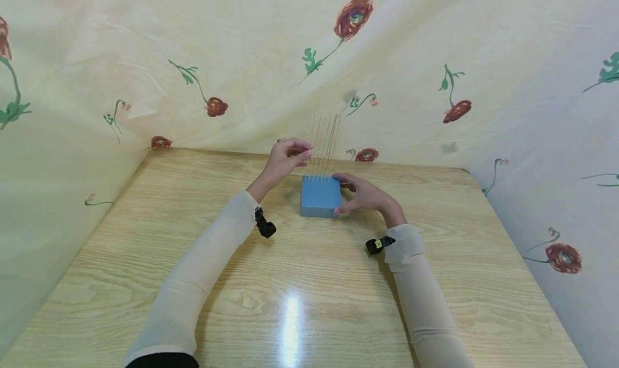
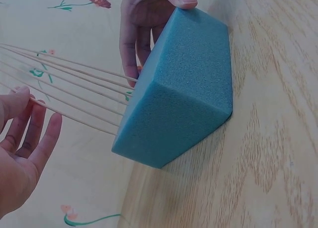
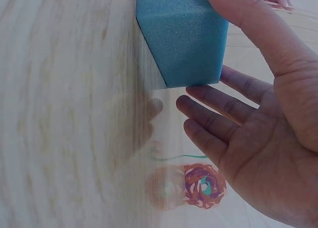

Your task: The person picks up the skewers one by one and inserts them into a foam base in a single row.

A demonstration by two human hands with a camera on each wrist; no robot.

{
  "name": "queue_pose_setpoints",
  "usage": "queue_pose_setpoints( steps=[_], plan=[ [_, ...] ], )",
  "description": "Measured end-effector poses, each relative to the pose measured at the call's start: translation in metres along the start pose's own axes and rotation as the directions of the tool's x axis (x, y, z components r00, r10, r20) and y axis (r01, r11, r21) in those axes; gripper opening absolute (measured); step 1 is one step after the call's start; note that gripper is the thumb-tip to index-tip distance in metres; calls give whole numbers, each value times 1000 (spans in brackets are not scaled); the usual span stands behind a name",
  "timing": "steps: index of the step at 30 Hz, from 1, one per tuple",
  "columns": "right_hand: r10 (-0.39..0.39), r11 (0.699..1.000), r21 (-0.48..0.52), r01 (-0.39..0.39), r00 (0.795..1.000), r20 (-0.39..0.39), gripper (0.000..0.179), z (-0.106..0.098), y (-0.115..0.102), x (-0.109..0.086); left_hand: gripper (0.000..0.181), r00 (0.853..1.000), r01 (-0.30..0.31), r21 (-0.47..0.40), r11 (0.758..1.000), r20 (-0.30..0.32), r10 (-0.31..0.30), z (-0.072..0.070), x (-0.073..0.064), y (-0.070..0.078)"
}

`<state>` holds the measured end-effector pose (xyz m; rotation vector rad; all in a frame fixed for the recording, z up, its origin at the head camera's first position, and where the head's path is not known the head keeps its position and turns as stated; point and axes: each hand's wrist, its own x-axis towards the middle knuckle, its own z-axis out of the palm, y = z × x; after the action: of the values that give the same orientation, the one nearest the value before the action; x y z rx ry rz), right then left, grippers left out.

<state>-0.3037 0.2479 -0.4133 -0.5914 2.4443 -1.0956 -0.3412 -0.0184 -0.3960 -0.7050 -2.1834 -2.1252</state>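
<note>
A blue foam block (image 1: 321, 195) lies on the table, with several thin wooden skewers (image 1: 333, 137) standing in a row along its far edge. My left hand (image 1: 284, 161) is at the left end of that row. Between thumb and fingertips it pinches the leftmost skewer (image 2: 85, 122), whose lower end meets the foam. My right hand (image 1: 368, 195) holds the block's right side, thumb at the near corner and index finger at the far one. In the right wrist view, the other fingers (image 3: 208, 116) spread beside the block's side face.
The wooden table (image 1: 309, 271) runs up to a flower-patterned cloth (image 1: 261, 62) hanging behind it and at both sides. The skewer tops rise in front of this cloth. Small black cameras (image 1: 265, 225) are strapped to both wrists.
</note>
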Motion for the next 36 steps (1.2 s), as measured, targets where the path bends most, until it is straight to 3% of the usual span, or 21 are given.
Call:
queue_pose_setpoints(
  steps=[36],
  plan=[
    [-7, 1000, 20, 7, 1000, -3, 103, 5, -1, -5, 29, 999, -18, -33, 999, 26, 19, -4, -6, 1]
  ],
)
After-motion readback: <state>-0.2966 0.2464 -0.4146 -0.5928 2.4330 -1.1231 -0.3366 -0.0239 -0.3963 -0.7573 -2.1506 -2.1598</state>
